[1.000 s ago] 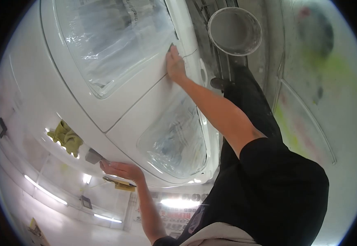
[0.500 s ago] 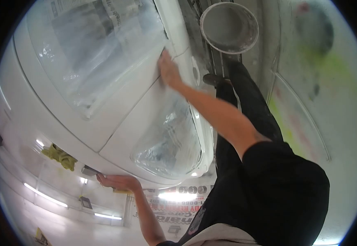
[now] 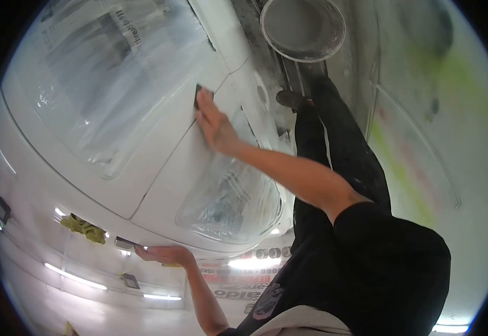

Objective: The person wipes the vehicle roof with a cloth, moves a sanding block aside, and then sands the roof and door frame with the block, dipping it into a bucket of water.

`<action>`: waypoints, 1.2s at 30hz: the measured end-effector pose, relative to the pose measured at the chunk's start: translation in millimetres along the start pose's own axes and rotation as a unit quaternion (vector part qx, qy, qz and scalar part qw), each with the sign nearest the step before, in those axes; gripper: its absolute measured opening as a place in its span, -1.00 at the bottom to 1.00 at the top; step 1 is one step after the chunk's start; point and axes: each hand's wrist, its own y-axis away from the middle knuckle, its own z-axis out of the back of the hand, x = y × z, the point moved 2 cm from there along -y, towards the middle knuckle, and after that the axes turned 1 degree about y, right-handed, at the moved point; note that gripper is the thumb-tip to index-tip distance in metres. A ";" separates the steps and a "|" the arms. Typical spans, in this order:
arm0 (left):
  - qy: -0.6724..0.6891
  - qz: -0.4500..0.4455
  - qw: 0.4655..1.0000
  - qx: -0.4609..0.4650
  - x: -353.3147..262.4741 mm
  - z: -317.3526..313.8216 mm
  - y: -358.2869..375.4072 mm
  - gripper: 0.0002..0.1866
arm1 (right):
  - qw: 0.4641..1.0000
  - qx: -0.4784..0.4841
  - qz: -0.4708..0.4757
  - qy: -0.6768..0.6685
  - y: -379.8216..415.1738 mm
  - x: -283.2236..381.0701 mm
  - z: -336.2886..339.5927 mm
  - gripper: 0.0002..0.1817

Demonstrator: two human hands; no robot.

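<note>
My right hand [image 3: 217, 129] presses a dark sanding block [image 3: 198, 96] against the white car body [image 3: 157, 148], near the seam between the two covered windows. Clear plastic film [image 3: 230, 193] masks the rear side window; a larger sheet with newspaper [image 3: 109, 61] under it covers the other window. At the roof edge, my left hand [image 3: 166, 254] has its fingers stretched out. A grey block [image 3: 125, 243] is at its fingertips; whether it is gripped does not show. Beyond it, a yellow-green cloth [image 3: 84, 228] lies along the roof edge.
A bucket [image 3: 302, 28] of greyish liquid stands on the floor near my feet [image 3: 291, 101]. A pale wall or panel [image 3: 417, 151] with yellow-green and pink paint marks runs along the right. Lit tubes [image 3: 76, 276] and a printed sign [image 3: 241, 280] appear at the bottom.
My right hand has slid with the dark block, away from the window corner and along the car body. My left hand stays at the roof edge. The whole view has shifted slightly.
</note>
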 end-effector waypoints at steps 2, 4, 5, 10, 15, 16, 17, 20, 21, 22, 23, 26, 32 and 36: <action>0.007 -0.009 1.000 -0.005 -2.8 -0.8 -0.2 -0.44 | 0.995 -0.028 -0.091 -0.015 -48.4 -74.5 7.5 -0.36; -0.004 -0.031 0.999 -0.001 -2.2 2.2 -2.1 -0.43 | 0.984 0.037 -0.172 0.002 -75.5 -71.7 27.6 -0.36; -0.007 -0.037 0.999 0.000 -2.8 -0.1 1.4 -0.43 | 0.990 0.029 -0.138 0.018 -69.0 -59.6 23.4 -0.37; -0.040 -0.035 0.999 -0.003 8.5 1.1 -0.7 -0.46 | 0.986 0.120 0.077 0.089 39.7 67.0 -19.7 -0.36; -0.002 -0.083 0.996 -0.017 -1.0 1.1 -0.3 -0.51 | 0.983 0.078 -0.158 -0.059 -46.0 -9.3 -3.3 -0.36; 0.018 -0.074 0.997 -0.016 -3.7 4.3 -3.9 -0.51 | 0.994 0.068 -0.086 -0.011 -38.7 3.8 -17.6 -0.34; 0.044 -0.058 0.997 -0.017 -8.8 0.8 -1.7 -0.51 | 0.998 0.050 -0.014 0.041 -30.5 16.2 -32.1 -0.32; 0.069 -0.033 0.997 -0.007 -8.6 5.6 3.3 -0.52 | 0.986 0.109 0.103 0.078 77.7 114.3 -51.6 -0.26; 0.089 -0.029 0.996 -0.009 -7.7 2.8 3.3 -0.52 | 0.985 0.116 0.109 0.067 80.1 107.7 -46.8 -0.28; 0.110 -0.025 0.994 -0.010 -4.9 -0.1 2.7 -0.51 | 0.984 0.123 0.115 0.057 83.6 99.9 -40.8 -0.29; 0.100 -0.030 0.995 -0.010 3.1 -2.4 1.7 -0.51 | 0.988 0.091 0.109 0.057 79.0 90.2 -36.6 -0.30; 0.083 -0.035 0.996 -0.015 5.6 -3.2 3.2 -0.51 | 0.998 0.026 0.050 0.034 43.5 49.7 -26.8 -0.32; 0.082 -0.070 0.994 -0.031 12.9 -6.5 1.6 -0.52 | 0.995 0.092 0.025 0.030 111.3 84.6 -40.8 -0.29; 0.085 -0.047 0.995 -0.018 6.1 -4.7 2.7 -0.51 | 1.000 -0.022 -0.014 0.009 69.1 31.3 -29.3 -0.35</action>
